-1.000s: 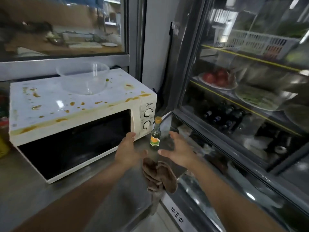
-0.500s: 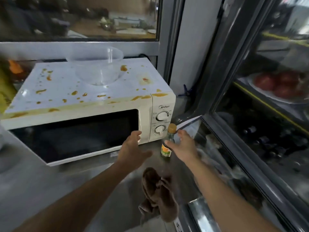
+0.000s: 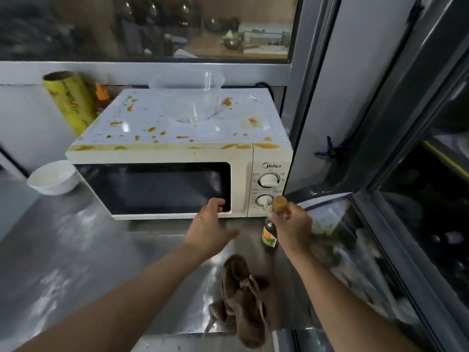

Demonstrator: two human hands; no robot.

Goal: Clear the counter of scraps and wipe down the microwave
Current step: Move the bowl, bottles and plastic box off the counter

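Note:
A white microwave (image 3: 177,148) stands on the steel counter (image 3: 76,250), its top and front edge spattered with orange sauce. A clear plastic bowl (image 3: 189,97) sits on top of it. In front of its dials stands a small dark sauce bottle (image 3: 270,232) with a gold cap. My right hand (image 3: 291,229) pinches the bottle's neck. My left hand (image 3: 210,229) hovers open over the counter, fingertips near the microwave door's lower right corner. A crumpled brown cloth (image 3: 243,301) lies at the counter's front edge between my forearms.
A white bowl (image 3: 52,177) sits left of the microwave. Behind it lean a yellow roll of wrap (image 3: 71,102) and an orange-capped bottle (image 3: 102,94). A glass-doored fridge (image 3: 418,199) closes off the right side. A window runs along the back wall.
The view has swung left and closer to the microwave. My right hand has closed its fingers on the bottle's neck. My left hand stays open near the door.

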